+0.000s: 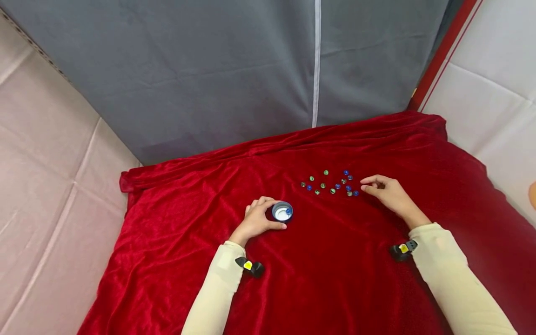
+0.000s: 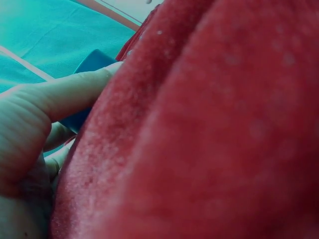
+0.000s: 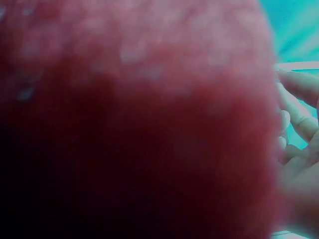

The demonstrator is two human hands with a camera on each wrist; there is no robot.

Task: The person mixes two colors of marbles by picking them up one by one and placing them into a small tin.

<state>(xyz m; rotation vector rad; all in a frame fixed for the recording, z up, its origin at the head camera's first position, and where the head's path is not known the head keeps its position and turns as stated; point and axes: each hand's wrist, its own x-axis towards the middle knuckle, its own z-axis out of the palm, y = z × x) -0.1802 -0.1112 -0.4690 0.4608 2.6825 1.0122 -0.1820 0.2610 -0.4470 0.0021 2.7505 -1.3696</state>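
Observation:
My left hand (image 1: pixel 256 219) curls its thumb and fingers around a small round blue cup (image 1: pixel 274 217) with a white inside. One blue marble (image 1: pixel 288 211) sits within that cup. The left wrist view shows the cup's blue side (image 2: pixel 94 60) behind the thumb, with red cloth hiding much of it. On the right, my right hand (image 1: pixel 391 195) is beside a loose group of glass marbles. Its thumb and forefinger point toward the nearest blue marble (image 1: pixel 356 193), with a gap between their tips and nothing visible between them. Cloth covers most of the right wrist view.
Several green marbles (image 1: pixel 322 185) and blue marbles (image 1: pixel 338 186) lie scattered ahead of and between the hands. Wrinkled red velvet cloth (image 1: pixel 326 260) covers the table, bunched along its back edge. A grey curtain (image 1: pixel 234 79) hangs behind, with pale panels (image 1: pixel 50 186) at the sides.

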